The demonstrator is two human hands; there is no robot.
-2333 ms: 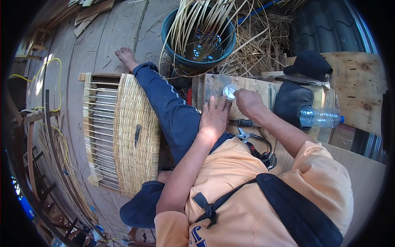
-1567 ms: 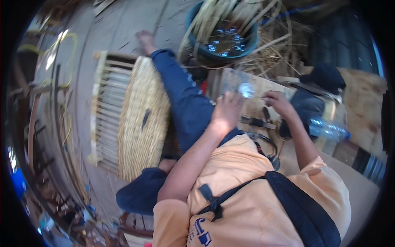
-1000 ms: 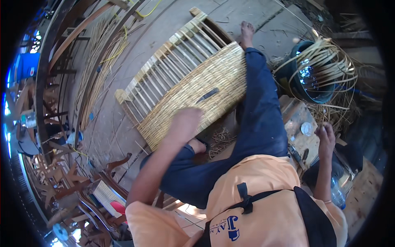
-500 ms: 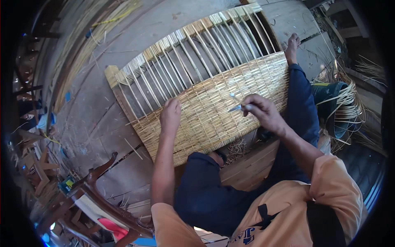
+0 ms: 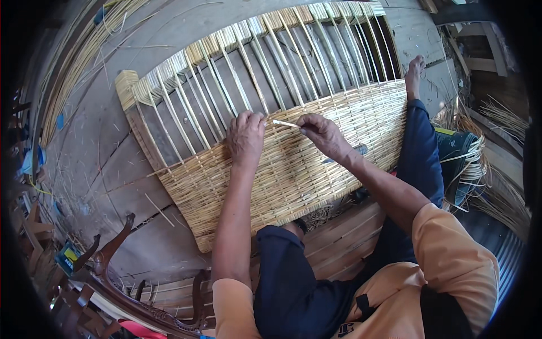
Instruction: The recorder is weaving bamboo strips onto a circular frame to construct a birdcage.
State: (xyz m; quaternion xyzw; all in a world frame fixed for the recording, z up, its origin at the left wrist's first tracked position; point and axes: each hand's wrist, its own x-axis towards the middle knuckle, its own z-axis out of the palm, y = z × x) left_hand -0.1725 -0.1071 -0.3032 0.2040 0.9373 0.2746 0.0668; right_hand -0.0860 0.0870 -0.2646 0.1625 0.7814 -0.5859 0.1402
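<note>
Our right grip (image 5: 324,134) pinches one end of a short pale stick (image 5: 287,124), its whitish tip pointing left toward our left grip (image 5: 247,138). That left grip rests at the upper edge of the woven cane panel (image 5: 305,178); whether it grasps anything we cannot tell. Beyond both grips, bare rods (image 5: 252,78) run to a wrapped rail (image 5: 248,29). Nearer us than the right grip, partly hidden by our forearm (image 5: 389,189), a knife (image 5: 362,150) lies on the panel.

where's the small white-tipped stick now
In the head view, just above centre, the small white-tipped stick is pinched in the right hand, its tip pointing toward the left hand, near the upper edge of the woven panel.
</note>
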